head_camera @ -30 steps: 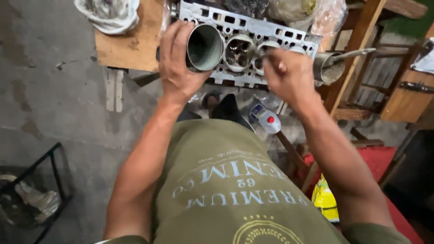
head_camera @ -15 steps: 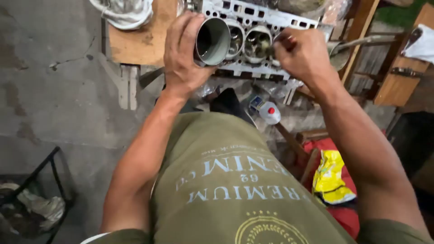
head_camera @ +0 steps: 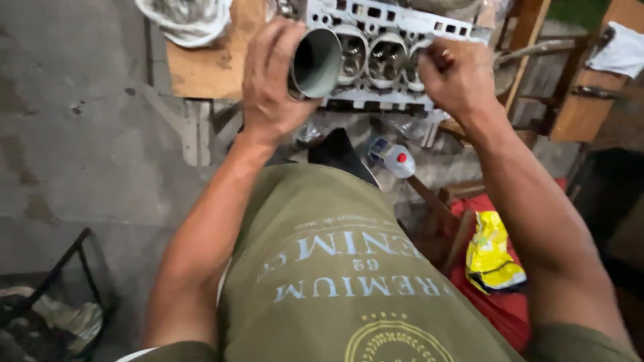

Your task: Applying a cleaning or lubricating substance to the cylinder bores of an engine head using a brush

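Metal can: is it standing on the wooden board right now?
No, the left hand grips the metal can tilted in the air, its open mouth toward the camera, beside the wooden board.

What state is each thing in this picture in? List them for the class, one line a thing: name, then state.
Left hand: closed around the metal can.
Metal can: tilted, open mouth toward the camera, looks empty.
Right hand: fingers pinched shut against the cylinder head; what they hold is hidden.
Cylinder head: chambers facing the camera, on the wooden bench.
Plastic bottle: lying below, red cap on.
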